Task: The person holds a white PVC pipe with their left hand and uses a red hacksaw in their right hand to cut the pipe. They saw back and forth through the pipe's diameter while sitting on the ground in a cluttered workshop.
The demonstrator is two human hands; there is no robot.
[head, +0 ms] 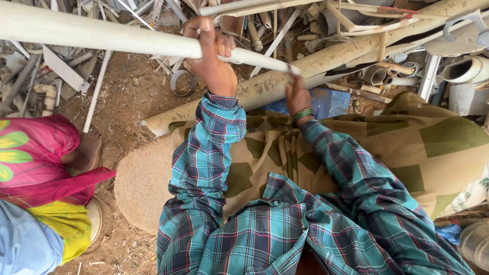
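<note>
Pipe (102, 34) — smooth, cream, cylindrical plastic

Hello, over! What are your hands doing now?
Left hand gripping white pipe. Right hand at its end, grip unclear. Dirty pipe underneath; scrap all around.

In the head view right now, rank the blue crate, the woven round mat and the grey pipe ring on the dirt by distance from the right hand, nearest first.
From the right hand:
1. Blue crate, just beside it, under the dirty pipe.
2. Grey pipe ring, off to the left on the dirt.
3. Woven round mat, lower left, by the knee.
</note>
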